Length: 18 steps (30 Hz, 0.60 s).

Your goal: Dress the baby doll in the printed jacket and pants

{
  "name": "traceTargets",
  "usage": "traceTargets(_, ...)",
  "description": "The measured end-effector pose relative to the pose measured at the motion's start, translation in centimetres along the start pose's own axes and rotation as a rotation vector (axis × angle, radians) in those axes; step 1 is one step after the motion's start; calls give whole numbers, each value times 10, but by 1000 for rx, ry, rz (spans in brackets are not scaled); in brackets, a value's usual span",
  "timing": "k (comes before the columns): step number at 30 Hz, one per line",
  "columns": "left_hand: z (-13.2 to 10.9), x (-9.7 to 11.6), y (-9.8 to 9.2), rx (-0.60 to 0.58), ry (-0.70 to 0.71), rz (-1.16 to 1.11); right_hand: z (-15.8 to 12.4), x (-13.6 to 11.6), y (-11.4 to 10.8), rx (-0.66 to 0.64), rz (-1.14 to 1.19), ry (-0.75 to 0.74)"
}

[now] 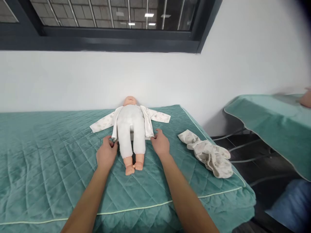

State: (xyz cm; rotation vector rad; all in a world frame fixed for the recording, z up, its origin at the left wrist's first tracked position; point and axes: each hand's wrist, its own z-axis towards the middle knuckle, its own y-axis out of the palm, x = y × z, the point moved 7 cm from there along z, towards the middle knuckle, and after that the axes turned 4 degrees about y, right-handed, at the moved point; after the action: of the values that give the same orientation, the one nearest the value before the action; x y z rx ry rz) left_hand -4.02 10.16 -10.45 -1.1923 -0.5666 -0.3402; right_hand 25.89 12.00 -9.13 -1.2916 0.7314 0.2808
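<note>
A baby doll (pixel 131 119) with a white cloth body lies on its back, head toward the wall and bare feet toward me. Spread open under it is a small white patterned baby jacket (pixel 103 124), its sleeves stretched out to both sides and the doll's arms not visible. My left hand (pixel 107 152) pinches the jacket's lower corner at the left of the doll's legs. On the other side, my right hand (pixel 160 142) grips the opposite lower corner between thumb and fingers.
A crumpled patterned baby garment (pixel 211 155) lies at the right on the green quilted bed cover (pixel 60 174). Behind stand a white wall (pixel 73 81) and a dark-framed window (pixel 116 40). Another green-covered bed (pixel 272 129) is at right, with part of a person's hand or a doll at its edge.
</note>
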Motion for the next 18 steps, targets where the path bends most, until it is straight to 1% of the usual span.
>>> traceTargets(2,1,0,0,-2,3,4,-15,7,-7,7,105,-22)
traceTargets(3,1,-1,0,2,3,-4,-25,11,-14,17,172,-59)
traceTargets(5,2,-4,0,21,1,-56,-48,21,-38,63,266,-192)
traceTargets(7,3,-9,-1,54,-6,-149,-75,37,-74,171,174,-356)
traceTargets(8,3,-11,-1,73,-11,-202,-88,49,-95,246,92,-402)
traceTargets(9,3,-13,-2,91,-12,-251,-99,62,-115,312,-6,-434)
traceTargets(10,3,-13,-2,106,-9,-288,-107,78,-134,353,-119,-428)
traceTargets(11,3,-14,-3,119,-4,-316,-111,94,-150,364,-236,-413)
traceTargets(12,3,-13,-4,131,1,-339,-114,110,-164,367,-357,-388)
traceTargets(13,2,-13,-5,143,5,-357,-114,126,-175,337,-462,-359)
traceTargets(14,1,-13,-6,157,7,-373,-113,140,-181,273,-530,-351)
traceTargets(16,-3,-13,-10,195,9,-414,-107,161,-192,171,-581,-339)
traceTargets(18,-9,-13,-14,224,11,-462,-98,170,-199,100,-543,-319)
